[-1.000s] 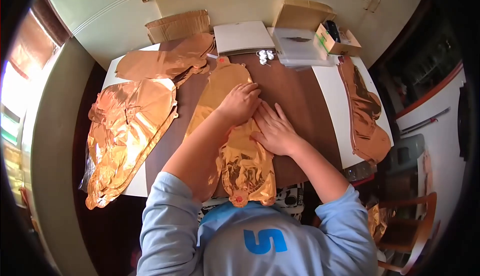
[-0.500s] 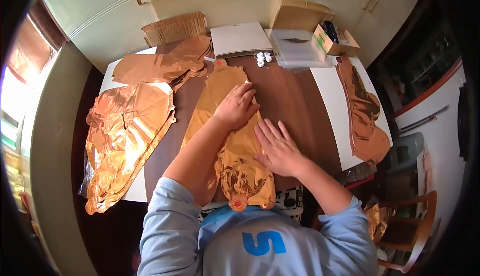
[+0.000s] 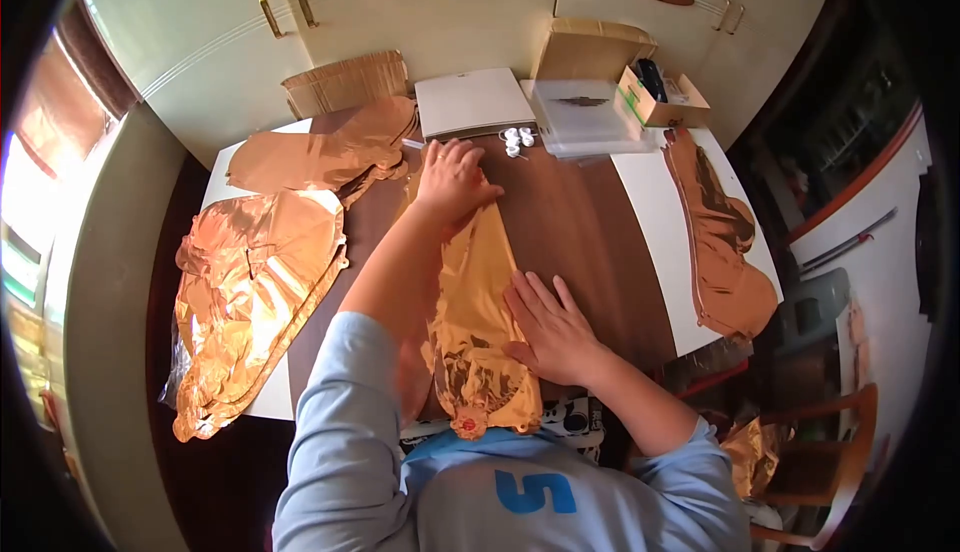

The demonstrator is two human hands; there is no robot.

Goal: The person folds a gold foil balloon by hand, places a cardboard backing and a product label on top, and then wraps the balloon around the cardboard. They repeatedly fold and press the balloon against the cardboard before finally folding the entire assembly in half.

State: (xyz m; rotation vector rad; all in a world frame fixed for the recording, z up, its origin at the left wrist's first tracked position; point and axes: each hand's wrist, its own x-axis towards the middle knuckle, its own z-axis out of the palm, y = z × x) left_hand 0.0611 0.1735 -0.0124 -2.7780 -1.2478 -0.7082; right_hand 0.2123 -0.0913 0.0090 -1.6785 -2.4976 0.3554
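A long gold foil piece [image 3: 480, 297] lies lengthwise on the brown table, its near end with a red mark close to my body. My left hand [image 3: 455, 184] is at its far end, fingers bent over the foil and pressed together; what they hold there is hidden beneath them. Flat on the right edge of the foil rests my right hand [image 3: 548, 320], its fingers spread and partly on the table. A stack of shiny foil pieces [image 3: 260, 272] lies to the left, with more copper foil pieces [image 3: 320, 147] behind it.
At the back stand a white box [image 3: 475, 102], a clear plastic box [image 3: 590, 117] and a small carton [image 3: 665, 97]. Small white rolls [image 3: 516, 142] lie before the white box. Folded copper foil [image 3: 715, 252] is at the right, and a wooden chair [image 3: 840, 462] stands at lower right.
My left hand has moved away from me to the foil's far end, and the foil's upper part looks narrower. My right hand has shifted slightly toward me. The view has tilted a little.
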